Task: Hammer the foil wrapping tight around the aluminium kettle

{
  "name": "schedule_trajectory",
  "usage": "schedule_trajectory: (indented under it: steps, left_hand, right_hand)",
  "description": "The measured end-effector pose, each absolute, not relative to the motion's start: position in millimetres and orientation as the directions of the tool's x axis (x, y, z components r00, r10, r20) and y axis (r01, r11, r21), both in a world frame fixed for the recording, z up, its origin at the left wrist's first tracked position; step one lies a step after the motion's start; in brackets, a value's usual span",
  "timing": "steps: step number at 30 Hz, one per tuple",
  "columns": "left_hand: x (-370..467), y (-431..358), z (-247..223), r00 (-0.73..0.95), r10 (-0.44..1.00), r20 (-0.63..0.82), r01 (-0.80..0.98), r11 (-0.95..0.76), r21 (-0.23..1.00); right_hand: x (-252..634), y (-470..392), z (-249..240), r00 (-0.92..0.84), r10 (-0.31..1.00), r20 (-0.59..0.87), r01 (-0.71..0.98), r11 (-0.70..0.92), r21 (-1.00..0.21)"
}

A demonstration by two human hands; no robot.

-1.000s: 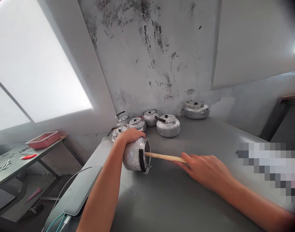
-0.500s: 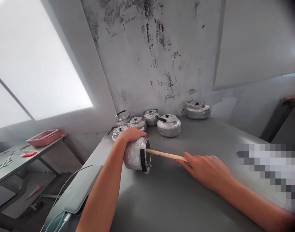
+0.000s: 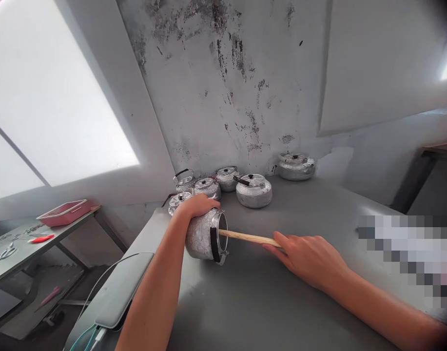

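Observation:
A dented silver kettle (image 3: 201, 237) lies tipped on its side on the grey table (image 3: 267, 302), its round mouth facing right and its black-gripped handle folded down across the front. My left hand (image 3: 199, 204) is closed over the upper side of the kettle. In my right hand (image 3: 307, 256) is a light wooden stick (image 3: 247, 237), pinched near its right end. The stick's far end goes into the kettle's mouth, so its tip is hidden inside.
Several lidded silver kettles stand behind, including one with a black handle (image 3: 254, 191) and one by the wall (image 3: 296, 166). A grey power bank (image 3: 126, 287) with cables lies at the left edge. Left, another table holds a pink basket (image 3: 65, 213) and scissors (image 3: 4, 254). A pixelated patch covers the right.
The view has shifted slightly. My left hand still holds the tipped kettle, and the stick in my right hand sits a little further left, still inside the mouth.

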State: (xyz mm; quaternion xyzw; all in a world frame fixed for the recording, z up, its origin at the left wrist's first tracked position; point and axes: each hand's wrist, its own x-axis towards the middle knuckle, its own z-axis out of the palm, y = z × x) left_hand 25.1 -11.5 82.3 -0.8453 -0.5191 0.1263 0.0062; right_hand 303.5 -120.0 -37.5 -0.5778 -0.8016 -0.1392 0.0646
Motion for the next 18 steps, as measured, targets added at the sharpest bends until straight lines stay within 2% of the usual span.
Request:
schedule_trajectory:
  steps: [4, 8, 18]
  left_hand:
    - [26.1, -12.3, 82.6, 0.429, 0.877, -0.216, 0.864, -0.468, -0.183]
    - [29.0, -14.8, 84.7, 0.405, 0.884, -0.235, 0.864, -0.454, -0.216]
    - [27.9, -14.1, 83.2, 0.415, 0.884, -0.216, 0.861, -0.458, -0.222]
  right_hand:
    - [303.8, -119.0, -37.0, -0.286, 0.932, 0.221, 0.954, 0.256, 0.157]
    - [303.1, -118.8, -35.6, -0.314, 0.925, 0.213, 0.945, 0.283, 0.162]
    - [304.5, -119.9, -36.6, -0.287, 0.934, 0.212, 0.951, 0.251, 0.182]
